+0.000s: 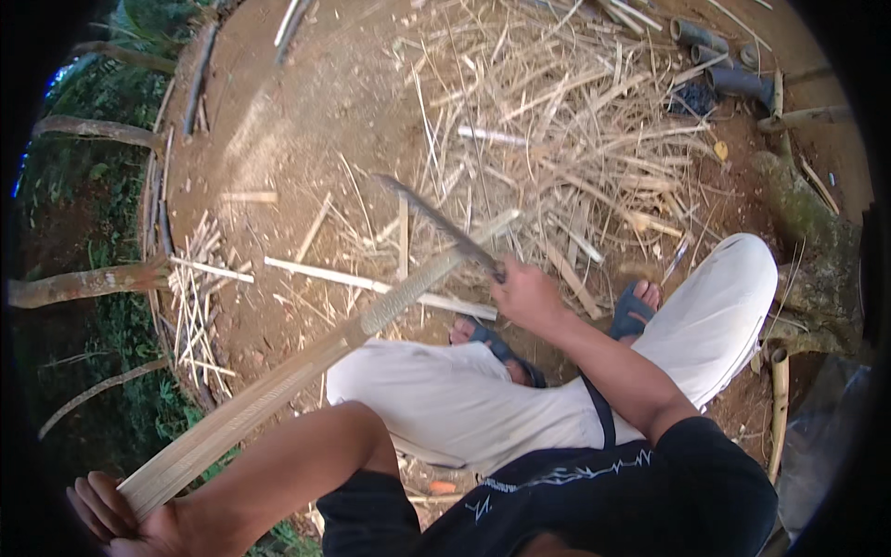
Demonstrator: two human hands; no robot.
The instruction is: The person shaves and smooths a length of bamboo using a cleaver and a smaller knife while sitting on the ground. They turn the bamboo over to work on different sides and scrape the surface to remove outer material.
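A long split bamboo strip (278, 385) runs slantwise from the lower left up toward the middle, passing over my left knee. My left hand (125, 520) is closed round its near end at the lower left. In my right hand (527, 295) is the handle of a long, narrow machete (436, 219), its dark blade pointing up and to the left. The blade crosses the strip near the strip's far end; whether its edge bites into the bamboo I cannot tell. Past the blade the strip's tip (506, 221) is pale.
A wide heap of bamboo shavings and slivers (594, 139) covers the ground ahead. Loose pale strips (371, 283) lie before my sandalled feet (631, 311). Dark boots (738, 82) lie at the far right, near a tree trunk (807, 213). Branches and greenery (93, 204) border the left.
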